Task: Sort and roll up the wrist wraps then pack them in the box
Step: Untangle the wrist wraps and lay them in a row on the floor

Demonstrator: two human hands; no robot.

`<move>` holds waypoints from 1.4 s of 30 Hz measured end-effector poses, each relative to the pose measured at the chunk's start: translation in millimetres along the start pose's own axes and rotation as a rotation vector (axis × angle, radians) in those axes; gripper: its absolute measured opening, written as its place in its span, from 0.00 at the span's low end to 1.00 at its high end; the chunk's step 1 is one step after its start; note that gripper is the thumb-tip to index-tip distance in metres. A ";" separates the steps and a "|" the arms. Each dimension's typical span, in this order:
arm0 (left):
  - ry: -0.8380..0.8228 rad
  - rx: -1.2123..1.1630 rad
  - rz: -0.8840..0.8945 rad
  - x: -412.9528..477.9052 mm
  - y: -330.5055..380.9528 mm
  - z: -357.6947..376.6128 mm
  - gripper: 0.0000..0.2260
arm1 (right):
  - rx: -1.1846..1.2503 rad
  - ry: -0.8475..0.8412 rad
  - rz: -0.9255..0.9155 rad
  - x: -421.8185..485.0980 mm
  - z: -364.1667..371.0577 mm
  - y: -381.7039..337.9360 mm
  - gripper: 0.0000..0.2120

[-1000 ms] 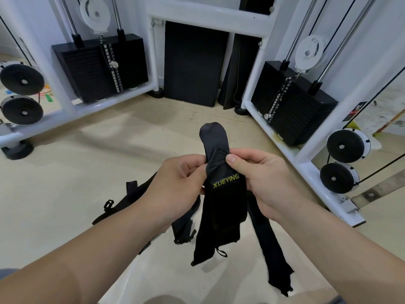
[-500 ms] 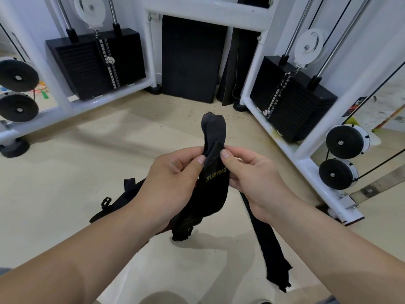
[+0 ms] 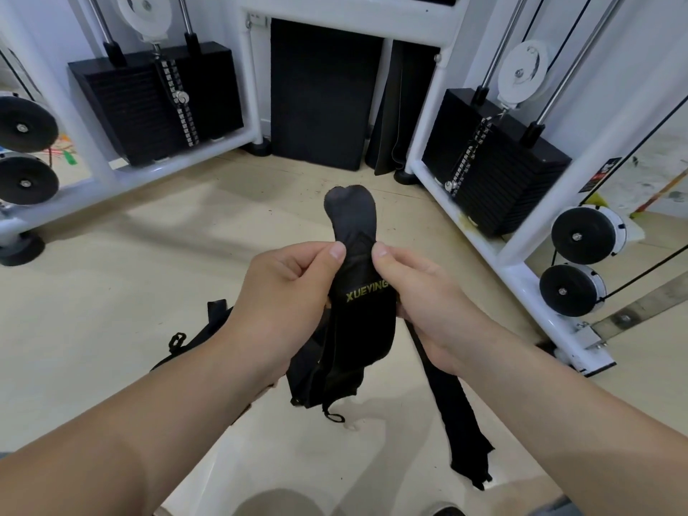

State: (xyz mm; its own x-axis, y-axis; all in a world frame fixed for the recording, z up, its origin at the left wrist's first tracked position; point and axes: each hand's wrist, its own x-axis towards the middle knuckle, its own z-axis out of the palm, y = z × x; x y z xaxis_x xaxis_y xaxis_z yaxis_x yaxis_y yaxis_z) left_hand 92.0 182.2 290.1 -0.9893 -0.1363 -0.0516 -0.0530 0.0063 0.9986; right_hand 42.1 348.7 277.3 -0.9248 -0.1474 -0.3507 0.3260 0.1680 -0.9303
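Gym floor [image 3: 111, 299] below; left hand [image 3: 279, 296] and right hand [image 3: 424, 296] now pinch wrap [image 3: 366, 325] level, at 12 o'clock; rolling looks next.

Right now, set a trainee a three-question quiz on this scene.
1. True or false: the black fabric wrist wrap with yellow lettering lies flat on the floor.
2. How many hands hold it? A one, B both, C neither.
3. Fill in: its yellow lettering reads ____.

Key:
1. False; it is held up in the air.
2. B; the left hand and right hand pinch it near its top.
3. XUEYING.
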 end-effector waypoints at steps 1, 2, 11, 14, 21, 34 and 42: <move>0.019 -0.031 -0.009 1.4 0.7 -0.4 0.14 | -0.050 -0.069 0.046 0.8 1.1 0.6 0.28; 0.033 -0.058 -0.020 2.7 1.7 -0.8 0.15 | -0.081 -0.112 0.071 2.1 2.1 2.0 0.30; -0.251 -0.005 -0.330 -2.6 -21.5 10.7 0.22 | 0.194 0.089 0.010 6.6 7.9 0.3 0.20; -0.326 0.271 -0.235 -11.6 -32.8 19.8 0.11 | 0.347 0.175 0.101 9.0 2.4 -3.7 0.19; -0.151 0.268 -0.131 -4.6 -30.1 25.1 0.08 | 0.208 -0.072 0.202 12.0 -15.8 -1.6 0.24; 0.035 -0.233 -0.279 41.7 -5.8 37.8 0.11 | -0.196 -0.059 0.046 -18.4 -26.3 6.2 0.09; -0.152 -0.194 -0.519 24.6 -46.7 63.8 0.13 | -0.106 -0.098 0.346 -19.5 -43.9 31.4 0.14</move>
State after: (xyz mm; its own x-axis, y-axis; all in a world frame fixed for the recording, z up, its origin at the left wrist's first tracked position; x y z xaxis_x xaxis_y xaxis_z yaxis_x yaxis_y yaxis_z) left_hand 61.5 241.8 241.3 -0.8495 0.0710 -0.5228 -0.5252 -0.2077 0.8252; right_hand 61.7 399.6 259.6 -0.7386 -0.1555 -0.6560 0.5894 0.3234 -0.7403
